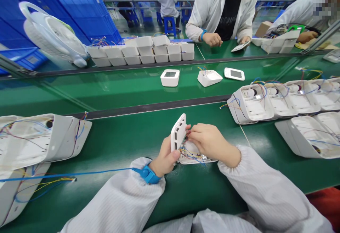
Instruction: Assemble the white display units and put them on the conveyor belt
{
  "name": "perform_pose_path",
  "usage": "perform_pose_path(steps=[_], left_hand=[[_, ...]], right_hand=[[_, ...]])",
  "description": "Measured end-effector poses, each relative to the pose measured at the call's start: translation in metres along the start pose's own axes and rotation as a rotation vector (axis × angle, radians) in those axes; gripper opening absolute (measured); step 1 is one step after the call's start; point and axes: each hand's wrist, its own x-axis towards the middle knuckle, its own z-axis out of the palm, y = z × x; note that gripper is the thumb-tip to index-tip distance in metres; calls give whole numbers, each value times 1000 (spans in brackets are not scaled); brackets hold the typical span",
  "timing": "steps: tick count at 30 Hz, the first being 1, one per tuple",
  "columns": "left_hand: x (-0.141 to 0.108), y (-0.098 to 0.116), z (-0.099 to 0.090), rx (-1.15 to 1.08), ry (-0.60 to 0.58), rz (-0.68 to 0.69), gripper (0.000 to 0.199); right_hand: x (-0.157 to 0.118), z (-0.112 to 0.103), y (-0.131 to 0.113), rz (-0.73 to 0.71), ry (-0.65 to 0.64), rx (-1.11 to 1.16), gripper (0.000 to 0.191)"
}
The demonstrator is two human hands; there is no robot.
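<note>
My left hand (167, 156), with a blue wrist strap (149, 175) at its wrist, grips a white device cover (178, 133) and holds it upright on edge. Below and to the right of that cover lies an opened white housing (189, 159) with red, yellow and blue wires (191, 152) inside. My right hand (205, 139) is over the housing, its fingers pinched together close to the cover's inner side. Whatever sits between those fingertips is hidden, though thin wires run near them.
White housings with loose wires stand at left (61, 137) and in rows at right (255, 101). Beyond a dark rail (148, 108), a white unit (170, 78), a wired shell (209, 78) and a flat panel (234, 73) lie on the green strip. A co-worker's hand (212, 39) is across.
</note>
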Motion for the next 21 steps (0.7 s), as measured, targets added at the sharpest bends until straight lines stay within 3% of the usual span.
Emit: perform_pose_path(steps=[14,21], left_hand=[[-2,-3,6,210,20,28,73],[0,-2,5,93,13,-13,74]], right_hand=[[3,0,-3,20,3,-34,18],[4,-9,-3,106,-92,-18,16]])
